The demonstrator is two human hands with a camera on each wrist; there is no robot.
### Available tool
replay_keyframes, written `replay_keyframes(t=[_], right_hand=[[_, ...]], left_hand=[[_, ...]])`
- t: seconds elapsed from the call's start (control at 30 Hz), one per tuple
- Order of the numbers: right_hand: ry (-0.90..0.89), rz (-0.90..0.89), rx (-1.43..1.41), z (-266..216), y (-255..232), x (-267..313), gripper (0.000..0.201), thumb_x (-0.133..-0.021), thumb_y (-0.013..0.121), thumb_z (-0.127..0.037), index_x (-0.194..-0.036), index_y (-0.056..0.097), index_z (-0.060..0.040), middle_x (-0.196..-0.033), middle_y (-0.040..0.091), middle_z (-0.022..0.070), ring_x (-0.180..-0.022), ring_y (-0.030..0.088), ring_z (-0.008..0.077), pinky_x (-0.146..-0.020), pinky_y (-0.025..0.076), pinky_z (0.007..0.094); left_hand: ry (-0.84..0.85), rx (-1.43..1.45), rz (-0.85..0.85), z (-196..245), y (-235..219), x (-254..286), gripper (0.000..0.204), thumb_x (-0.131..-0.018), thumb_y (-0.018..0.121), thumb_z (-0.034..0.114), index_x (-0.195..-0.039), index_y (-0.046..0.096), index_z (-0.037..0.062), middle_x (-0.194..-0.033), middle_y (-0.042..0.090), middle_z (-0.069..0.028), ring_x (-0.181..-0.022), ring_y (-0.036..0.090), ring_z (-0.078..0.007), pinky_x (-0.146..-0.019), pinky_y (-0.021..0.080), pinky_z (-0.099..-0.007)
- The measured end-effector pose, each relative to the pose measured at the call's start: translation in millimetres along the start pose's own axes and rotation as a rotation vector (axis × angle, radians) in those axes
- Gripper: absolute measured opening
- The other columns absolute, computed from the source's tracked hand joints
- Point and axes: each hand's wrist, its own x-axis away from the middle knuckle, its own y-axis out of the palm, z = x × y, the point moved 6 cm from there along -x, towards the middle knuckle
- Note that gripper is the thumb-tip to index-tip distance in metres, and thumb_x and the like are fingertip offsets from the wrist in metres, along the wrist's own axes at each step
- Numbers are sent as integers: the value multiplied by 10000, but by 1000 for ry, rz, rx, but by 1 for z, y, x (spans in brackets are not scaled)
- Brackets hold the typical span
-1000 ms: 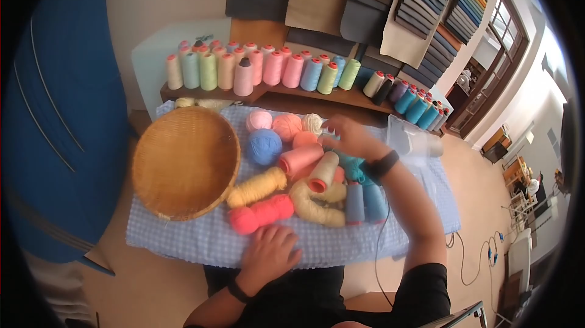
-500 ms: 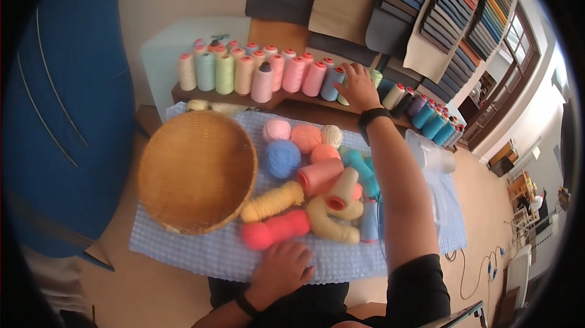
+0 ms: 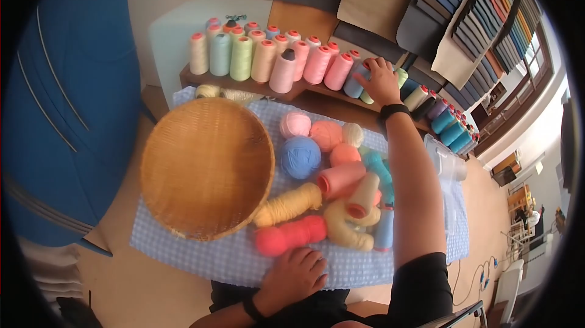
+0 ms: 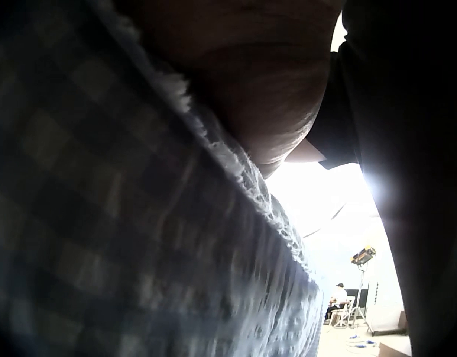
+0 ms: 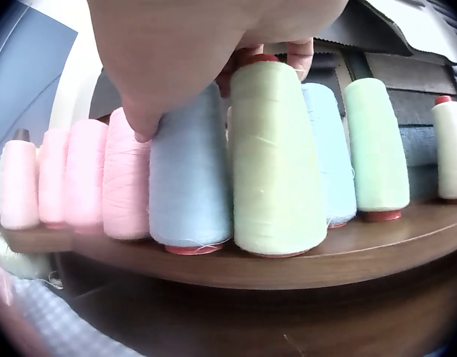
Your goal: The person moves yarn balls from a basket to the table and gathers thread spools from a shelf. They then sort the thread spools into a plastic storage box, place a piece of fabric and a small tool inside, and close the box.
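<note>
My right hand reaches over the back shelf and grips the top of a blue thread cone, thumb on its left side and fingers curled behind. The cone still stands on the shelf, beside a pale green thread cone that partly hides the fingertips. Pink thread cones stand to its left. My left hand rests on the front of the checked tablecloth, holding nothing, just below a bright pink yarn skein.
A round woven basket stands on the table's left. Yarn balls, among them a blue yarn ball, skeins and thread cones lie mid-table under my right arm. A clear plastic box sits at the right. Fabric swatches hang behind the shelf.
My right hand has gone from above the yarn on the table to the shelf and closed round the blue cone. The left hand stays at the table's front. The head view has shifted.
</note>
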Motion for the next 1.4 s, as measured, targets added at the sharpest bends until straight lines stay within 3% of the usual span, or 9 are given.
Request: replay_keyframes(t=[0.23,0.43,0.53,0.63,0.8,0.87,1.17,1.33,1.4], right_hand=[[-16,19,-135,7,-2,-1,494,-865,858,-393,-1217,712,-78,-1128,686,93,-1136,632,336,-983,508,463],[-76,108,-214,10,-1,0,495,-862,848,-461,-1126,699,-70,-1083,704,126,-1087,661,386,-934,545,482],[32,-43,-205,14,2,3,586,-888,820,-503,-1225,646,-57,-1064,747,142,-1024,716,393,-881,569,502],[24,-85,-134,14,2,2,656,-901,799,-541,-1287,588,-55,-1080,771,158,-973,751,388,-826,587,513],[-21,-94,-118,-6,-11,14,609,-865,817,-566,-1121,562,-76,-971,777,147,-899,750,404,-767,591,506],[-17,-128,-142,-7,-20,13,640,-866,818,-577,-1183,556,-88,-979,769,169,-914,743,426,-777,581,519],[46,-89,-181,31,-149,46,647,-861,821,-593,-1164,614,-60,-971,767,181,-938,738,420,-792,571,507],[-52,-245,-299,48,-193,98,563,-865,834,-514,-1056,636,-23,-921,728,205,-882,717,404,-783,552,474],[13,-399,-335,61,-196,122,547,-859,859,-460,-1096,628,-24,-941,708,171,-892,702,353,-800,543,440]], left_hand=[[-3,-22,0,0,0,0,363,-912,743,400,-1134,687,119,-1166,658,-32,-1148,628,-218,-1005,479,-426],[-1,-26,4,1,-2,-1,354,-911,745,397,-1129,691,123,-1158,663,-27,-1129,637,-214,-1004,482,-424],[-11,-18,8,2,-2,-1,348,-910,747,390,-1127,695,123,-1157,668,-27,-1122,640,-213,-1001,484,-423],[-9,-11,42,3,-2,-3,345,-902,751,382,-1123,698,122,-1159,673,-27,-1119,642,-215,-997,486,-422],[9,-51,80,4,0,1,329,-893,756,372,-1106,705,128,-1162,678,-24,-1120,641,-223,-996,483,-428],[-11,-48,77,3,0,1,317,-891,759,364,-1097,704,129,-1159,679,-20,-1118,640,-227,-1000,480,-434],[-29,-29,53,7,3,-1,294,-875,766,328,-1075,708,120,-1147,676,-26,-1120,630,-260,-1030,464,-473],[-16,-38,63,10,5,-1,298,-854,784,310,-1064,718,109,-1138,678,-33,-1117,628,-270,-1034,457,-470],[-16,-43,63,11,4,-2,294,-846,791,292,-1058,722,100,-1134,681,-37,-1111,629,-274,-1032,454,-471]])
